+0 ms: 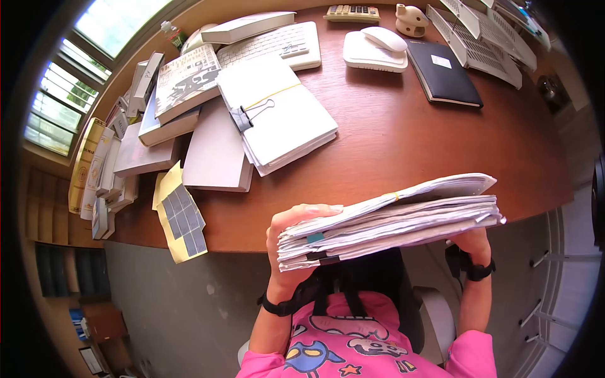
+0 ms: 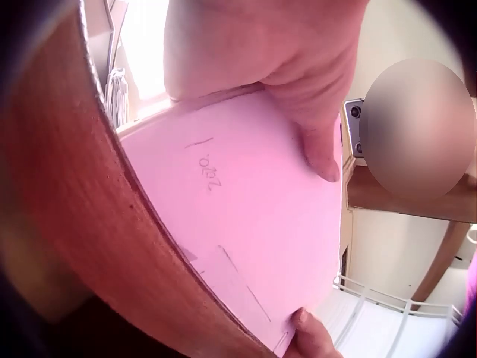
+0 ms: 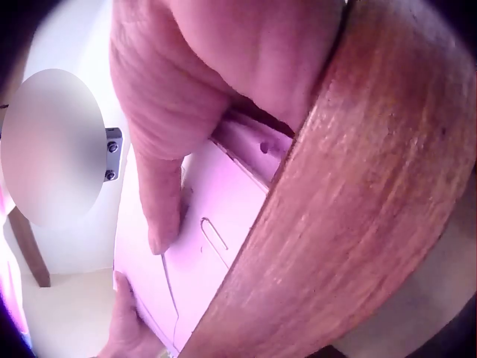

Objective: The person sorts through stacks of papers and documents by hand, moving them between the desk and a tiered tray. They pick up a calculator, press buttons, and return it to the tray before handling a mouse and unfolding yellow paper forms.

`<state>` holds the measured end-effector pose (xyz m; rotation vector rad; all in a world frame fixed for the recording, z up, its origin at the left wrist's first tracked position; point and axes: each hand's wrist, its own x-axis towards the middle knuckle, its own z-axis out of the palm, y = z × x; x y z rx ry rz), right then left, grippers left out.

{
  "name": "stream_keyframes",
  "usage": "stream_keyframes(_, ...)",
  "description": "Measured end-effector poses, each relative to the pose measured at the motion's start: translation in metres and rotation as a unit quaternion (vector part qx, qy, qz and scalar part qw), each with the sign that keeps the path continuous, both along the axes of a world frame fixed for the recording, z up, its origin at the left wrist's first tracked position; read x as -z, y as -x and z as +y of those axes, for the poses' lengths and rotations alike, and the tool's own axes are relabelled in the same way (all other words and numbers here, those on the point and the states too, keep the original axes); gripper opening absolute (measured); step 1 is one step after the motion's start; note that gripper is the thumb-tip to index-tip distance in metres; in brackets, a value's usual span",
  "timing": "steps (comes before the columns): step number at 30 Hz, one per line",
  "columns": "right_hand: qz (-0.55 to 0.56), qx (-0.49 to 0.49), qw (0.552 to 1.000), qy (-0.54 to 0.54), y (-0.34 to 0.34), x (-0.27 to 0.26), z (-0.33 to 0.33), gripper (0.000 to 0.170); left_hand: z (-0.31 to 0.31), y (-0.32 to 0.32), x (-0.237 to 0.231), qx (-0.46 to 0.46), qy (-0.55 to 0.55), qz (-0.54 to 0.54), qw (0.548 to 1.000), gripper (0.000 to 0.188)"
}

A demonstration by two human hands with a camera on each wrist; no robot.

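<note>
A thick stack of papers (image 1: 391, 220) is held up at the desk's front edge, its layered side facing the head camera. My left hand (image 1: 295, 242) grips its left end, fingers over the top edge; in the left wrist view the thumb of the left hand (image 2: 276, 67) lies on the pale face (image 2: 223, 209) with handwriting. At the lower right end, my right hand (image 1: 474, 244) holds the stack, partly hidden beneath it. In the right wrist view, the thumb of the right hand (image 3: 209, 82) presses the face near a paper clip (image 3: 215, 233).
A clipped paper pile (image 1: 283, 113) lies on the desk (image 1: 391, 145) beside several books (image 1: 189, 79). Yellow sheets (image 1: 179, 214) overhang the front edge at left. Farther back are a keyboard (image 1: 271, 47), a white mouse (image 1: 384, 39), a calculator (image 1: 351, 13), a black notebook (image 1: 444, 75) and trays (image 1: 482, 47).
</note>
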<state>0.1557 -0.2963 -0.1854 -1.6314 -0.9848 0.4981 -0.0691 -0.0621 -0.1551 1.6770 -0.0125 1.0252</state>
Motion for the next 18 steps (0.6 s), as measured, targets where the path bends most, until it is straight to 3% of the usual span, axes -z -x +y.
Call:
stream_keyframes(3,-0.014,-0.002,0.999,-0.04,-0.003,0.003,-0.001,0.047,-0.001,-0.001,-0.008,-0.036,-0.008,0.028,0.999,0.058)
stream_keyframes(5,-0.008,0.0,1.0,-0.029,-0.003,-0.006,0.0,0.048,0.001,0.002,-0.023,-0.063,-0.055,0.109,0.99,0.048)
stream_keyframes(7,0.007,-0.014,1.0,-0.013,-0.006,-0.01,0.002,0.049,0.009,0.012,-0.015,-0.016,-0.047,0.117,0.992,0.044)
stream_keyframes(8,0.014,-0.031,0.999,-0.009,-0.009,-0.009,0.003,0.05,0.013,0.015,-0.006,0.054,0.008,0.077,0.996,0.041)
stream_keyframes(9,0.189,-0.06,0.979,-0.052,-0.003,-0.02,0.011,0.051,0.015,0.017,-0.014,0.043,-0.07,0.076,0.994,0.039)
stream_keyframes(11,0.296,-0.108,0.938,-0.142,0.003,-0.02,0.018,0.059,0.016,0.02,-0.03,0.036,-0.167,0.082,0.982,0.042)
stream_keyframes(12,0.473,-0.083,0.869,-0.121,0.006,-0.032,0.016,0.063,0.016,0.021,-0.037,0.027,-0.17,0.08,0.982,0.042)
stream_keyframes(14,0.191,-0.075,0.974,-0.099,0.009,-0.021,0.013,0.063,0.018,0.018,-0.056,0.015,-0.111,0.116,0.987,0.045)
stream_keyframes(15,0.171,-0.078,0.98,-0.066,0.008,-0.021,0.01,0.065,0.02,0.012,-0.068,-0.002,-0.097,0.142,0.985,0.049)
stream_keyframes(16,0.17,-0.085,0.979,-0.068,0.01,-0.02,0.01,0.065,0.026,0.01,-0.087,0.011,-0.062,0.221,0.973,0.051)
stream_keyframes(18,0.358,-0.042,0.928,-0.094,0.012,-0.016,0.016,0.066,0.045,-0.005,-0.094,-0.012,-0.148,0.261,0.954,0.052)
